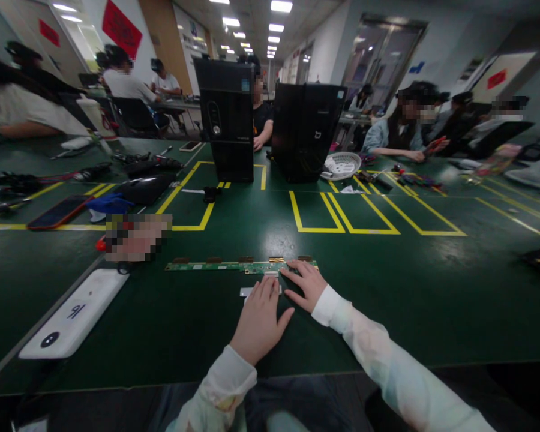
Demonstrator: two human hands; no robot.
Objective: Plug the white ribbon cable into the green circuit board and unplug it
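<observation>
A long, narrow green circuit board lies across the green table, with brown and gold tabs along its far edge. My left hand reaches over a small white flat piece at the board's near side. Its fingers are stretched out close together, the thumb apart, and the fingertips come up to a white connector on the board. Part of the white piece is hidden under these fingers. My right hand rests its spread fingers on the board's right part, covering some of it.
Two black computer towers stand beyond the board. A white power bank-like device lies at left, near a phone and dark cables. A white basket sits by the right tower. Several people work around.
</observation>
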